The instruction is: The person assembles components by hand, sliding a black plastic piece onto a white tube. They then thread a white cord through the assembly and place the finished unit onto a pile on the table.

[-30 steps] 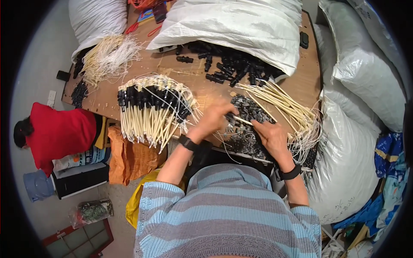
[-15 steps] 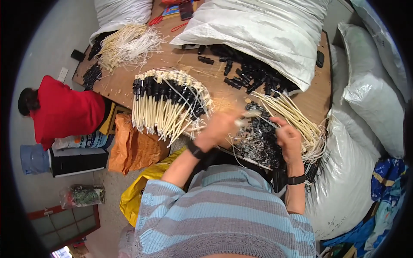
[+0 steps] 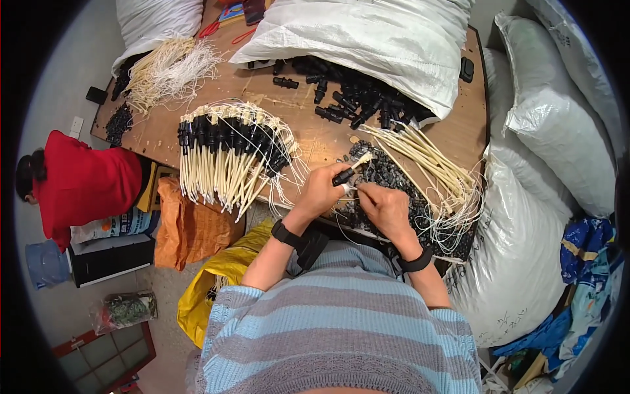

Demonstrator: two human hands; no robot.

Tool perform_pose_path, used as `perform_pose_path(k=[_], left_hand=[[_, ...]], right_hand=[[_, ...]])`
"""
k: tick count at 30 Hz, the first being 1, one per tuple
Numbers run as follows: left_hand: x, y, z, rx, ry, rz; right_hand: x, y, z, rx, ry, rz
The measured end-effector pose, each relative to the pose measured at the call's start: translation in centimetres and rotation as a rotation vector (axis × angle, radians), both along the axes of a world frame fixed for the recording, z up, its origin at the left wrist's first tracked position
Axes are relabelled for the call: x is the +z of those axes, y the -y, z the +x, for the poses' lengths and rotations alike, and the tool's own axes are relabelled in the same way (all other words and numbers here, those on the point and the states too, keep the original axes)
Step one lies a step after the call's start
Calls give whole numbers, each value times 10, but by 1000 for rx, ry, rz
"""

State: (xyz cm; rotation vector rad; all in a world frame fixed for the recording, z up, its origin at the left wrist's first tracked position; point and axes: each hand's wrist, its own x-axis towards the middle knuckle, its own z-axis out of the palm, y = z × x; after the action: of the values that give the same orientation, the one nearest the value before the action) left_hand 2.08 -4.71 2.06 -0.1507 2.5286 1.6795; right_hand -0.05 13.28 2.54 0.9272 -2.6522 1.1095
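Observation:
My left hand (image 3: 319, 191) is closed around a black tubular connector (image 3: 342, 176), from whose far end a cream-coloured tip sticks out. My right hand (image 3: 388, 209) is pinched close beside it, at the connector's near side; what lies between its fingertips is too small to make out. Below both hands spreads a pile of small black and grey parts (image 3: 378, 172) near the table edge. To the right lies a bundle of cream rods (image 3: 423, 154) with thin white cords. On the left, many black connectors with cream rods (image 3: 226, 161) lie side by side in a fanned row.
A large white sack (image 3: 367, 46) lies at the back of the brown table (image 3: 315, 141), black connectors (image 3: 341, 108) spilling from it. More cords (image 3: 174, 72) lie far left. Full white sacks (image 3: 518, 243) stand at right. Left of the table, a person in red (image 3: 92, 184) bends over.
My hands have come together, the right moving left and turning inward. The connector in my left hand now shows clearly. The whole view has shifted slightly.

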Motion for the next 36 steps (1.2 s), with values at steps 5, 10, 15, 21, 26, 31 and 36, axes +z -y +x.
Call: perform_pose_path(k=[5, 10, 15, 21, 26, 31, 36], left_hand=[[-34, 14, 5, -91, -196, -193], [-22, 9, 3, -191, -79, -178], [-18, 6, 4, -213, -60, -161], [-17, 10, 4, -241, -10, -155], [-15, 5, 5, -298, -12, -145], [-13, 5, 5, -401, 14, -96], [-4, 4, 5, -327, -51, 140]], right_hand=[[3, 0, -1, -75, -39, -43], [-1, -1, -2, -56, -6, -44], [-5, -2, 0, -12, 10, -35], [-4, -8, -2, -77, -20, -17], [-9, -6, 0, 27, 24, -19], [-2, -6, 3, 124, 179, -68], [-7, -5, 6, 122, 134, -53]])
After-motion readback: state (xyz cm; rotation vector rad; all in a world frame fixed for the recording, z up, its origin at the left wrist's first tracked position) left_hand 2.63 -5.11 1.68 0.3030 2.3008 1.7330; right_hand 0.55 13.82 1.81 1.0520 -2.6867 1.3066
